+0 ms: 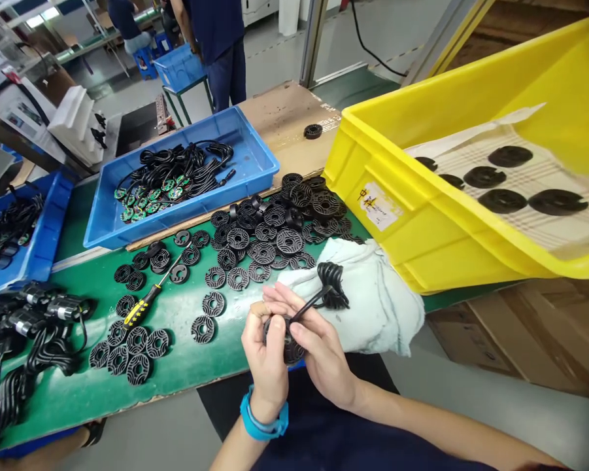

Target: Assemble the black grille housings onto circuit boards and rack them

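My left hand (266, 353), with a blue band at the wrist, grips the near side of a round black disc (293, 348), its thumb pressed on top. My right hand (323, 350) holds the same disc from the other side, thumb beside a black cable (310, 305) that comes out of it. That cable leads to a coiled bundle (334, 286) resting on a folded pale cloth (387, 307). The fingers cover much of the disc. Just left of my hands, two grooved black discs (208, 317) lie on the green table (179, 366).
A heap of grooved discs (274, 239) spreads behind my hands. A yellow-handled screwdriver (144, 306) lies among discs on the left. Blue trays (269, 163) hold cables and green boards; a yellow bin (402, 229) at right holds several discs. A person (220, 46) stands beyond the table.
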Motion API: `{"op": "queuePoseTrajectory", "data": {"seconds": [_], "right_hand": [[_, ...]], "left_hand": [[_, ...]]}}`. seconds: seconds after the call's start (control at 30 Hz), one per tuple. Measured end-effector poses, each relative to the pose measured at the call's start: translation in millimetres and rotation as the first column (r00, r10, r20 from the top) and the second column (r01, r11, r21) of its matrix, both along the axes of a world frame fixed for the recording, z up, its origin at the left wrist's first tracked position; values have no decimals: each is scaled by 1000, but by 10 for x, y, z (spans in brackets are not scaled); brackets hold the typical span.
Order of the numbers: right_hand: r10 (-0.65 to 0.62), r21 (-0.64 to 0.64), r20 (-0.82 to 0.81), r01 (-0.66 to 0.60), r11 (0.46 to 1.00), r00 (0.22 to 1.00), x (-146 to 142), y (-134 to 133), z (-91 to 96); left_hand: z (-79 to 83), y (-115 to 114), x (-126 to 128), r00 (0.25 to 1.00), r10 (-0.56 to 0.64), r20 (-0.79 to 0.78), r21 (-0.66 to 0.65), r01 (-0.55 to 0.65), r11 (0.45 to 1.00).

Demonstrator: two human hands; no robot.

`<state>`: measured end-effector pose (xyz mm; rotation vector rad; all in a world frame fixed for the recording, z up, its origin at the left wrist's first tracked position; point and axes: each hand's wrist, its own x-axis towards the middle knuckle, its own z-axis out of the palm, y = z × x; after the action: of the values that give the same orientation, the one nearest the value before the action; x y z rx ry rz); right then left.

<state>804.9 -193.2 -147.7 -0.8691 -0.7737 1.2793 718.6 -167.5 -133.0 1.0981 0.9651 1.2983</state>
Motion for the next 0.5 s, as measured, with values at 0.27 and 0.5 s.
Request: {"op": "queuePoseTrajectory", "data": {"seconds": [0.27, 0.5], "right_hand": [[77, 4, -101, -77, 997, 992, 113, 6, 39], [136, 82, -138, -125, 989, 981, 168, 35, 17]], "left_hand": [[40, -39, -4, 1000, -13, 6, -73, 13, 997], [-1, -67, 13, 998, 61, 33, -134, -56, 989]]}}
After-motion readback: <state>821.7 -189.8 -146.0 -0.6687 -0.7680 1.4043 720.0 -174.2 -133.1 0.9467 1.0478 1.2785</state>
